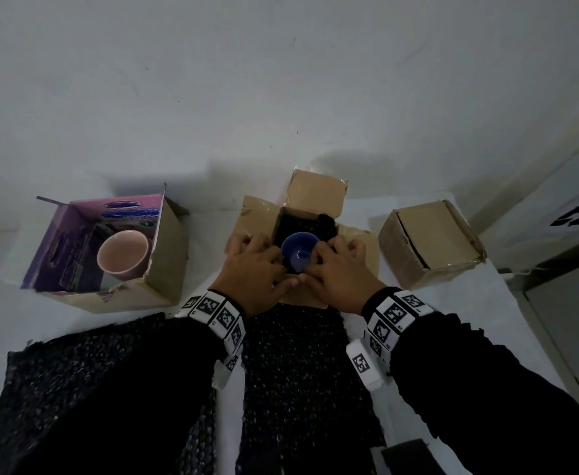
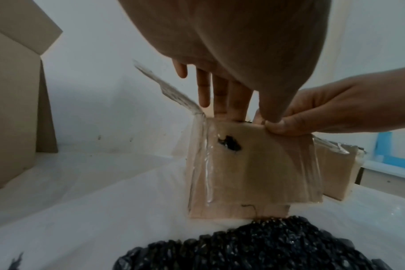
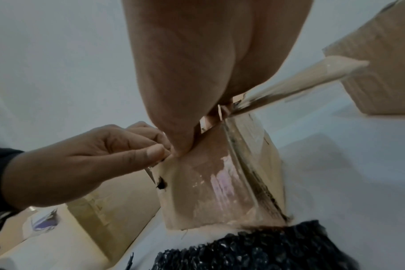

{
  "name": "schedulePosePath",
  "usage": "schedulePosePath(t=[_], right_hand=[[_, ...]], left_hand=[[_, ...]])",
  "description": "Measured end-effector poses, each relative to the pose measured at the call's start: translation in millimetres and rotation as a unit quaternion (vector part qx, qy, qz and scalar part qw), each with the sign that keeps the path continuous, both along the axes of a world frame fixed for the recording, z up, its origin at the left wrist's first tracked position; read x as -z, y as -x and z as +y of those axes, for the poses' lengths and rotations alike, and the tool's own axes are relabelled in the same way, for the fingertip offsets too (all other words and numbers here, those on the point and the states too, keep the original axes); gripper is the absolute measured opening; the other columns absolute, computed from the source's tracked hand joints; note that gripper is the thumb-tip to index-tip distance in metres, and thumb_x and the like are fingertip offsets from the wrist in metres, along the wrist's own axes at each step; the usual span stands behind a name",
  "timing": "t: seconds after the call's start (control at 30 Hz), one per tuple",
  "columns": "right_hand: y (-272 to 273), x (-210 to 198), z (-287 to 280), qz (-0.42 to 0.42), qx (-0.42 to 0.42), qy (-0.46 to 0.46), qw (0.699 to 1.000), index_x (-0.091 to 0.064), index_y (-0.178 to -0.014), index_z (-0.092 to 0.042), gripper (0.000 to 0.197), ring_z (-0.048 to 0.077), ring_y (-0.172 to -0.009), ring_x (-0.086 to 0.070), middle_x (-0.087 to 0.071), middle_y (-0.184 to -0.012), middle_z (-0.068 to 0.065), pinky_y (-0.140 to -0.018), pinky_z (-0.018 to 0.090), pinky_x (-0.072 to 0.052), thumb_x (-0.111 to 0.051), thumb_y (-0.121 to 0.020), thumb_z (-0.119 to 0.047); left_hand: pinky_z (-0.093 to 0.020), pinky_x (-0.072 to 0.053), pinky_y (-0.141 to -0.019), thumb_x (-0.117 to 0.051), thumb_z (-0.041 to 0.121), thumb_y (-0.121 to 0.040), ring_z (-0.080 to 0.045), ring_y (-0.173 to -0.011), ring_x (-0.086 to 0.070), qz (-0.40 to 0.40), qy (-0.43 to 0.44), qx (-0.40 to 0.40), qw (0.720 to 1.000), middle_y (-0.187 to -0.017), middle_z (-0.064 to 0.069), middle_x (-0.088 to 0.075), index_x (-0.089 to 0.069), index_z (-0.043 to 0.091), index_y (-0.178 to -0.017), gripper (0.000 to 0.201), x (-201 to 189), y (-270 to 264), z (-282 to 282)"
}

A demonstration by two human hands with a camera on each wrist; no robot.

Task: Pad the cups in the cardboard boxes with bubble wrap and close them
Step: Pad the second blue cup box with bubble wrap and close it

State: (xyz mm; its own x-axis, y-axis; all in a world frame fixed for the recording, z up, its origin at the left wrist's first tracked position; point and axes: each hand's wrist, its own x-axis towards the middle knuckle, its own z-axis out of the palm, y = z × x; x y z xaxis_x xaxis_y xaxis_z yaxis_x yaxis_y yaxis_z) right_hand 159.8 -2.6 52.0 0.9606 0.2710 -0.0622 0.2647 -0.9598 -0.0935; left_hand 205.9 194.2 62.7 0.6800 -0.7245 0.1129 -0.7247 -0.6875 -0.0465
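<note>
Head view: left hand [image 1: 252, 265] and right hand [image 1: 344, 269] both at near rim of middle box [image 1: 310, 204], thumbs meeting on near wall, fingers hooked over rim into the opening either side of blue cup [image 1: 300, 250]. Left wrist view: left fingers [image 2: 220, 95] fairly straight, dipping inside; right hand [image 2: 324, 109] pinching top edge of the taped near wall between thumb and curled fingers. Right wrist view: left hand [image 3: 81, 160] curled, thumb pressed at same edge. Whether fingers also grip wrap inside: cannot tell.

Blue cup upright in middle box, black bubble wrap [image 1: 325, 222] round it at back and sides, four flaps splayed out. More black bubble wrap sheets [image 1: 294, 365] on white table [image 1: 486, 320] just in front. Pink cup [image 1: 123, 255] tilted in printed box [image 1: 168, 248] at left, open, no padding visible over it. Brown box [image 1: 432, 241] at right, flaps down.

Risks, judged: cup top bare, so closing now leaves rim unpadded against flaps. Fingers crowding cup on both sides, a push could tip it or shove wrap down unevenly. Near wall has a torn hole and loose tape; hard pull could rip it further. Light box could slide on smooth table if pressed one-sidedly.
</note>
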Motion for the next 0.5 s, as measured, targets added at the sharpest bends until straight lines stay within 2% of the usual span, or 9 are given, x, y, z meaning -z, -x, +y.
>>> schedulePosePath(t=[0.07, 0.13, 0.2, 0.23, 0.3, 0.33, 0.43, 0.5], right_hand=[[2, 0, -2, 0.036, 0.019, 0.010, 0.999, -0.063, -0.119, -0.039, 0.061, 0.027, -0.119, -0.029, -0.043, -0.127, 0.000, -0.092, 0.045, -0.014, -0.012, -0.094, -0.061], [2, -2, 0, 0.056, 0.027, 0.017, 0.998, -0.060, -0.123, -0.041, 0.051, 0.027, -0.121, -0.026, -0.040, -0.130, 0.000, -0.098, 0.048, -0.014, -0.019, -0.099, -0.059], [0, -2, 2, 0.061, 0.028, 0.032, 0.997, -0.057, -0.126, -0.041, 0.051, 0.028, -0.121, -0.027, -0.039, -0.131, 0.002, -0.099, 0.050, -0.016, -0.017, -0.099, -0.058], [-1, -2, 2, 0.062, 0.029, 0.037, 0.997, -0.055, -0.128, -0.040, 0.052, 0.028, -0.120, -0.028, -0.040, -0.131, 0.002, -0.099, 0.051, -0.017, -0.015, -0.099, -0.057], [-3, 1, 3, 0.068, 0.034, 0.032, 0.997, -0.053, -0.129, -0.036, 0.049, 0.028, -0.119, -0.029, -0.041, -0.130, 0.003, -0.098, 0.051, -0.019, -0.018, -0.100, -0.055], [-4, 2, 2, 0.068, 0.035, 0.027, 0.997, -0.053, -0.128, -0.035, 0.049, 0.027, -0.119, -0.030, -0.042, -0.129, 0.003, -0.098, 0.051, -0.020, -0.018, -0.100, -0.054], [-7, 4, 0, 0.074, 0.039, 0.012, 0.996, -0.055, -0.126, -0.036, 0.050, 0.026, -0.116, -0.031, -0.044, -0.128, 0.003, -0.098, 0.050, -0.022, -0.017, -0.100, -0.054], [-9, 4, -2, 0.076, 0.039, 0.003, 0.996, -0.056, -0.125, -0.036, 0.047, 0.025, -0.116, -0.031, -0.044, -0.128, 0.002, -0.096, 0.049, -0.023, -0.020, -0.100, -0.052]], left_hand=[[-0.047, -0.024, -0.093, -0.031, 0.060, -0.086, -0.021, -0.107, -0.050, 0.001, -0.046, -0.014, 0.999, -0.088, 0.013, -0.066, -0.072, 0.027, -0.082, 0.053, -4, 2, -4], [-0.044, -0.016, -0.095, -0.037, 0.054, -0.088, -0.018, -0.116, -0.043, 0.011, -0.108, -0.025, 0.994, -0.096, 0.016, -0.065, -0.069, 0.028, -0.093, 0.041, -6, 0, -8], [-0.044, -0.013, -0.096, -0.045, 0.047, -0.089, -0.020, -0.121, -0.038, 0.026, -0.127, -0.038, 0.991, -0.105, 0.013, -0.063, -0.063, 0.027, -0.104, 0.030, -6, -4, -11], [-0.045, -0.015, -0.098, -0.048, 0.045, -0.089, -0.023, -0.122, -0.037, 0.031, -0.133, -0.045, 0.990, -0.110, 0.010, -0.061, -0.058, 0.028, -0.112, 0.030, -2, -6, -13], [-0.047, -0.023, -0.102, -0.051, 0.043, -0.090, -0.028, -0.122, -0.035, 0.036, -0.156, -0.050, 0.986, -0.118, 0.004, -0.057, -0.048, 0.028, -0.129, 0.042, 4, -9, -16], [-0.048, -0.026, -0.102, -0.052, 0.042, -0.090, -0.030, -0.122, -0.035, 0.034, -0.165, -0.048, 0.985, -0.118, 0.004, -0.056, -0.048, 0.028, -0.130, 0.042, 5, -10, -18], [-0.046, -0.025, -0.102, -0.050, 0.040, -0.092, -0.027, -0.121, -0.038, 0.021, -0.158, -0.042, 0.986, -0.110, 0.006, -0.059, -0.060, 0.028, -0.111, 0.025, 4, -15, -21], [-0.043, -0.027, -0.099, -0.056, 0.038, -0.088, -0.025, -0.113, -0.045, 0.003, -0.123, -0.017, 0.992, -0.100, 0.005, -0.062, -0.065, 0.025, -0.099, 0.019, 0, -17, -19]])
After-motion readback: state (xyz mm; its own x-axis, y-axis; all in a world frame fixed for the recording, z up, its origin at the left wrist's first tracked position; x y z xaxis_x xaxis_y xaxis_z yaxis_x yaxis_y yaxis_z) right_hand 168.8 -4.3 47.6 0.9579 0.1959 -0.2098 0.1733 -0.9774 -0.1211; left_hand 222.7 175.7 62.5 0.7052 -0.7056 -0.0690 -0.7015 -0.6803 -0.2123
